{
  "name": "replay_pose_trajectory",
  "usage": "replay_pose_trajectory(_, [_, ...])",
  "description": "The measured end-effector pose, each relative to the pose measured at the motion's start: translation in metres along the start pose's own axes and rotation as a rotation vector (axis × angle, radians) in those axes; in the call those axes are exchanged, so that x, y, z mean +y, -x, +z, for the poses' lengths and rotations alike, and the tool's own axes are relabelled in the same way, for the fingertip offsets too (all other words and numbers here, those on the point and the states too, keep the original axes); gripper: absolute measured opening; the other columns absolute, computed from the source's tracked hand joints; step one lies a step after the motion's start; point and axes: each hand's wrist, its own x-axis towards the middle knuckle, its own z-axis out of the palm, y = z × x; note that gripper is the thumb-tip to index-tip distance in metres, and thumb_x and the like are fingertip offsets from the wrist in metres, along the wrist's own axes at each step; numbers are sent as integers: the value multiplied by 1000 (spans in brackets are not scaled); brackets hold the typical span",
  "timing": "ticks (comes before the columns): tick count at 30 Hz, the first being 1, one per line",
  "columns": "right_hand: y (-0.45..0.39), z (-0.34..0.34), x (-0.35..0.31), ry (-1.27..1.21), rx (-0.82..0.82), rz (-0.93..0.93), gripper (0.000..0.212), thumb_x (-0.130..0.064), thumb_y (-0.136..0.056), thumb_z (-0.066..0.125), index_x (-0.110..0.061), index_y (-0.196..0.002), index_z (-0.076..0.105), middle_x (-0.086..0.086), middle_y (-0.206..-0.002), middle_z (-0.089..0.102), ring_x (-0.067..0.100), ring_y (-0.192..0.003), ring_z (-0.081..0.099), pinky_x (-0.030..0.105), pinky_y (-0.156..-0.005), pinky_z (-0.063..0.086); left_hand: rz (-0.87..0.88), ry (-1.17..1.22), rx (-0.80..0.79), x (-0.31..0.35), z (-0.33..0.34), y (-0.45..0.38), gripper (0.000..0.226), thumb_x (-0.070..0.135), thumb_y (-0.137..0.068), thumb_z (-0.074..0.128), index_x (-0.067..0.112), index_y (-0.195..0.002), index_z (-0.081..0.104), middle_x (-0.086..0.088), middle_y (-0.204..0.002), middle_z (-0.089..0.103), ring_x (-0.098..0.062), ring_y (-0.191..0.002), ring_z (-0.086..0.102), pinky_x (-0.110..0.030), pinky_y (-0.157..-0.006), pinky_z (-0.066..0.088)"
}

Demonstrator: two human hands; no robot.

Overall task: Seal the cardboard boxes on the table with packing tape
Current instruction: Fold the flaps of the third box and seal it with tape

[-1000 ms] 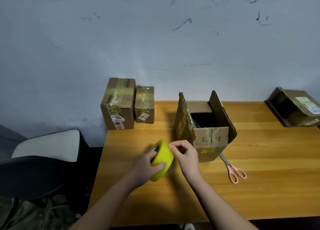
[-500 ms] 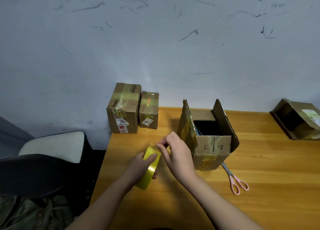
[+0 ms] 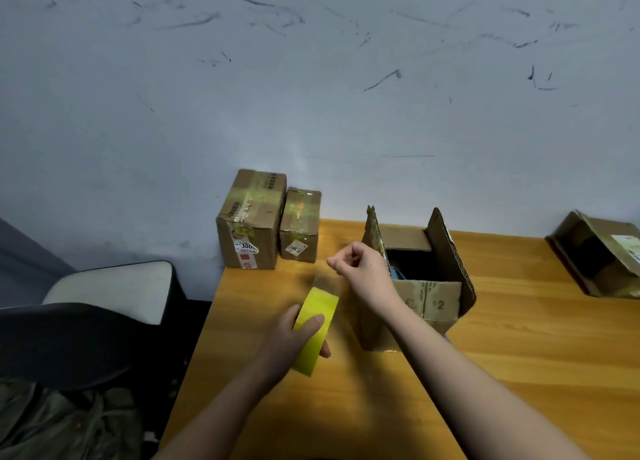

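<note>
Your left hand (image 3: 294, 342) is wrapped around the yellow tape roll (image 3: 316, 331), thumb pressed flat on its smooth, glossy outer band and the other fingers curled behind it, so the roll sits upright on edge in your grip just above the wooden table (image 3: 519, 373). Your right hand (image 3: 363, 272) is clenched into a pinch, fingertips (image 3: 334, 263) squeezing the free end of a clear, shiny tape strip (image 3: 327, 283) that stretches down from them to the top of the roll. Right behind your right knuckles, pretty much touching your wrist, is the open cardboard box (image 3: 426, 297): rough brown corrugated board with its side flaps standing up, old shiny tape scraps on its front, a "2" printed there, and something blue inside that's too dark to make out. Farther out beyond your right fingertips, at the table's back corner against the scuffed grey wall (image 3: 311, 78), stand a tall taped box (image 3: 251, 220) with a white label reading "300" and a small taped box (image 3: 299, 225) just beside it, both wrapped in glossy tape. Well off to the right of your hands lies a tipped-over box (image 3: 599, 251) with a pale label I can't read. The tabletop is orange wood with visible grain lines.
</note>
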Motion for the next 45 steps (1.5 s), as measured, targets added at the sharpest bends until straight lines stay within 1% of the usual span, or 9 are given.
replay_pose_trajectory(3, [7, -2, -3, 1, 55, -56, 17, -20, -82, 75, -17, -73, 62, -12, -62, 54, 1, -60, 47, 19, -59, 40, 68, -138, 118, -6, 3, -2, 20, 32, -91, 60, 13, -95, 54, -9, -62, 67, -21, -53, 66, -36, -58, 53])
replay_pose_trajectory(6, [21, 1, -7, 141, 84, -214, 28, -25, -83, 74, -34, -68, 52, -15, -67, 57, 3, -67, 53, 20, -61, 44, 61, -372, 196, -11, 1, -10, 19, 40, -94, 53, 22, -98, 53, -5, -65, 69, -17, -53, 68, -34, -58, 55])
replay_pose_trajectory(12, [24, -2, -19, 303, 56, -371, 18, -31, -83, 73, -27, -74, 58, -12, -72, 59, 7, -71, 55, 27, -62, 48, -273, 35, 26, -8, -1, -17, 41, 37, -98, 49, -3, -105, 56, -12, -60, 66, -21, -50, 63, -28, -54, 52])
replay_pose_trajectory(17, [22, -1, -9, 384, -95, -428, 16, -29, -82, 74, -21, -75, 62, -11, -72, 58, 7, -71, 53, 31, -65, 50, -339, 247, -21, -37, 14, -27, 36, 32, -98, 49, 1, -113, 54, -18, -76, 71, -23, -62, 69, -30, -62, 53])
replay_pose_trajectory(25, [37, -2, 17, 488, -237, -431, 13, -32, -82, 73, -24, -78, 64, -13, -76, 60, 5, -77, 53, 28, -67, 48, -444, 90, 13, -68, 21, -30, 34, 36, -94, 49, 11, -113, 60, -8, -90, 71, -17, -71, 62, -25, -63, 44])
replay_pose_trajectory(29, [37, -2, 16, 504, -260, -461, 11, -34, -84, 71, -24, -81, 67, -16, -77, 58, 3, -77, 51, 24, -68, 48, -352, -77, 182, -75, 18, -37, 41, 26, -90, 65, 10, -122, 46, -8, -109, 59, -23, -97, 58, -31, -79, 46])
replay_pose_trajectory(32, [36, -3, 15, 520, -271, -478, 12, -35, -85, 70, -24, -82, 67, -14, -77, 58, 2, -77, 49, 22, -67, 45, -75, -346, 340, -66, 6, -36, 59, 23, -79, 76, 12, -129, 46, -6, -127, 52, -21, -115, 53, -38, -95, 46])
replay_pose_trajectory(36, [36, 0, 12, 569, -263, -560, 12, -33, -82, 72, -24, -80, 64, -14, -74, 56, 3, -74, 48, 18, -63, 38, 263, -477, 319, -35, -12, -25, 30, 25, -81, 75, 27, -108, 61, 12, -107, 65, 0, -100, 61, -28, -81, 52])
replay_pose_trajectory(45, [35, -3, 11, 619, -254, -677, 13, -30, -80, 74, -22, -79, 65, -7, -75, 64, 14, -74, 59, 28, -62, 48, 244, -570, 134, -14, -14, -23, 16, 23, -86, 69, 32, -79, 58, 14, -79, 70, 3, -76, 67, -27, -66, 49])
